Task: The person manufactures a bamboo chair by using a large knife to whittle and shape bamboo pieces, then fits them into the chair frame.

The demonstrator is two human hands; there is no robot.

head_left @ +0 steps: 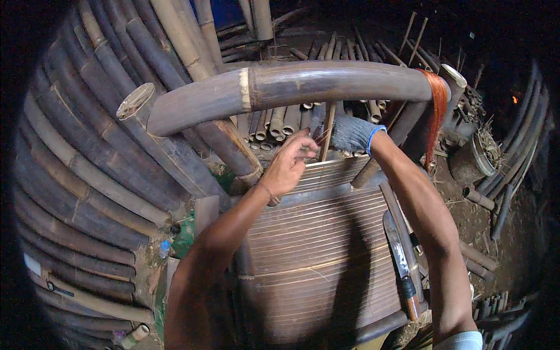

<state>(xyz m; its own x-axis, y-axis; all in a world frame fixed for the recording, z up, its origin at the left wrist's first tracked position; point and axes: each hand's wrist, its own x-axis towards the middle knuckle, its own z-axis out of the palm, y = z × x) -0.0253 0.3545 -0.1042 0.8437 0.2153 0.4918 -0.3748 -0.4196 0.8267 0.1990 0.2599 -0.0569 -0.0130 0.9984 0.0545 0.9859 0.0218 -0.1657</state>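
My bare left hand [289,163] is raised over the far end of a slatted bamboo panel [315,233]. Its fingers are bent inward, pinching what looks like a thin reddish strand [324,135]. Facing it, my right hand [352,134] wears a grey knitted glove with a blue cuff. An upright bamboo strip [328,131] crosses in front of the glove's fingers, which are blurred and partly hidden. Above both hands runs a thick, curved bamboo pole [332,81]. A bundle of orange twine [437,111] hangs over the pole's right end.
A long knife [398,251] lies along the panel's right side, near my right forearm. Thick bamboo poles [87,163] are stacked at the left. Cut bamboo tubes [280,122] lie beyond the frame. A bucket of scraps [472,157] stands at the right.
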